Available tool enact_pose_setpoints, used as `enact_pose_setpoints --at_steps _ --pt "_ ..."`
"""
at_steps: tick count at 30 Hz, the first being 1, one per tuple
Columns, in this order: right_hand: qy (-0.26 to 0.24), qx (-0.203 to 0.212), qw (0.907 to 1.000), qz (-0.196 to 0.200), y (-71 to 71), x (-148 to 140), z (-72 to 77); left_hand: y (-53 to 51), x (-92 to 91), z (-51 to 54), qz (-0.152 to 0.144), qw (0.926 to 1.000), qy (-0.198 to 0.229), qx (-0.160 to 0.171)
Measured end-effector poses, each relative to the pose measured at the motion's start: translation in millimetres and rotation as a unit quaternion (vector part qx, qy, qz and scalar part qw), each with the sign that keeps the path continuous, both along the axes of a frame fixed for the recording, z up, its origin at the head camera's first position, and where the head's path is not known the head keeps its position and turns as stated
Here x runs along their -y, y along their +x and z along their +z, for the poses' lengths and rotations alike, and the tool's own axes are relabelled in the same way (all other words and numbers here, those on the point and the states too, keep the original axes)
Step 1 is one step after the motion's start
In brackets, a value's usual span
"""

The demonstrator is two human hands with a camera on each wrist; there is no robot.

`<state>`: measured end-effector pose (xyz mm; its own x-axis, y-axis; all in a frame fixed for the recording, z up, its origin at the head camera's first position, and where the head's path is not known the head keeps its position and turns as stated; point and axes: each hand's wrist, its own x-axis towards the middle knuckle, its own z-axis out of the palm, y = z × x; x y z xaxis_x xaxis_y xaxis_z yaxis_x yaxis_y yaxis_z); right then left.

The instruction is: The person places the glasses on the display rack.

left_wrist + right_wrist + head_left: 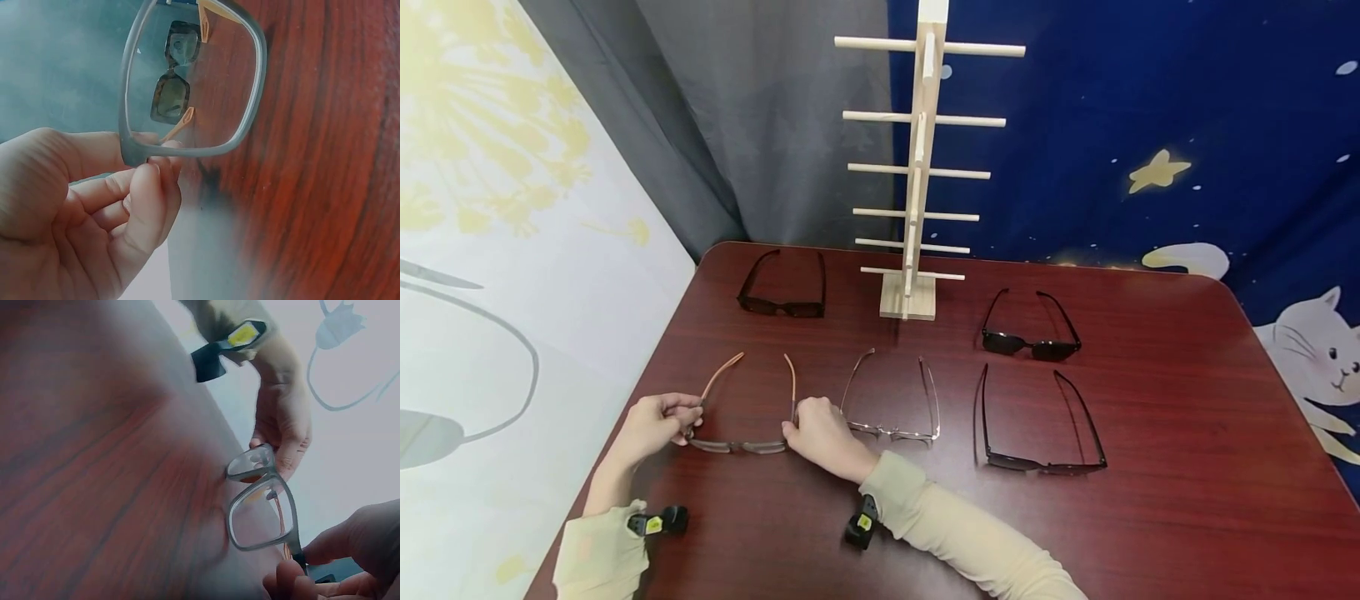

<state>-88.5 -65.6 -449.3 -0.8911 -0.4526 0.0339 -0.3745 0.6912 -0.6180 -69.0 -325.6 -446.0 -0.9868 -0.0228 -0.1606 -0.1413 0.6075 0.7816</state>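
Note:
Grey-framed glasses with orange temple tips are held between both hands at the table's left side, their temples unfolded and pointing away from the person. My left hand pinches the left hinge corner; in the left wrist view the thumb and fingers grip the frame at its corner. At the other hinge, my right hand pinches the temple, and the right wrist view shows its fingers at the corner of the frame. Thin metal-framed glasses lie just right of my right hand.
A wooden rack with several pegs stands on its base at the table's back. Dark sunglasses lie at the back left; two more dark pairs, one farther back and one nearer, lie on the right. Curtains hang behind.

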Motion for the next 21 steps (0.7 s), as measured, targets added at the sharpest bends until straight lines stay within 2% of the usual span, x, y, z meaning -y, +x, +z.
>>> enact_pose_setpoints --at_steps 3,6,9,13,16,19,21 --pt "-0.046 0.054 0.9974 -0.008 -0.6 0.8 -0.3 0.8 2.5 -1.3 -0.002 0.9998 0.022 -0.001" --pt "-0.112 0.123 0.9859 -0.018 -2.2 0.4 0.9 1.2 5.9 -1.7 -0.004 0.9987 0.052 0.002" --pt "-0.175 0.183 0.9671 -0.029 -5.4 -1.5 4.8 1.0 8.0 -0.2 -0.006 0.9956 0.094 0.003" --pt "-0.26 0.255 0.9299 -0.05 -10.9 -7.4 12.9 -0.2 6.5 5.3 0.007 0.9886 0.15 0.009" --pt "-0.311 0.29 0.903 -0.064 -16.3 -14.7 20.1 -2.6 1.5 10.8 0.022 0.9817 0.188 0.019" --pt "-0.338 0.295 0.8917 -0.063 -22.0 -24.2 26.4 -6.2 -6.7 15.9 0.031 0.9712 0.235 0.021" --pt "-0.351 0.288 0.8895 -0.056 -25.6 -31.4 30.6 -8.7 -12.9 18.9 0.034 0.9597 0.278 0.018"
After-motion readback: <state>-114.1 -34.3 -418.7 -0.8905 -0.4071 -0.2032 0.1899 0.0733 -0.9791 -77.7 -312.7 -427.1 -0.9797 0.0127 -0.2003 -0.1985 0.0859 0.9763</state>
